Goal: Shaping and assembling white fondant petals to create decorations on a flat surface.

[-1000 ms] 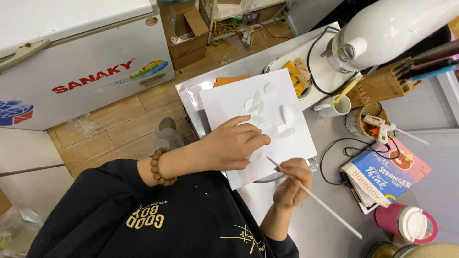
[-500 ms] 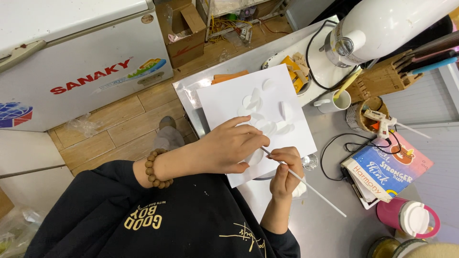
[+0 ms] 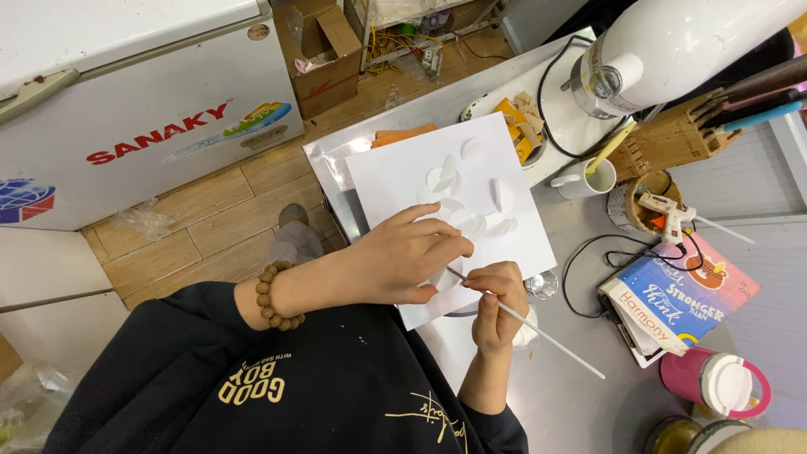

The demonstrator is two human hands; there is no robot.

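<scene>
A white paper sheet lies on the grey metal table, with several folded white paper circles stuck near its middle. My left hand, a bead bracelet on its wrist, rests on the sheet's near part. Its curled fingers pinch a white paper circle. My right hand is just to its right and grips a thin white stick. The stick's tip reaches under my left fingers at that circle, and its far end points out to the lower right.
A white chest freezer and a cardboard box stand on the wooden floor to the left. On the table are a white mug, a wooden knife block, a glue gun, books, a pink lidded cup and black cables.
My right hand moved up and left with the stick to meet my left hand, and the stick's tip now sits under my left fingers. My left hand stayed on the sheet.
</scene>
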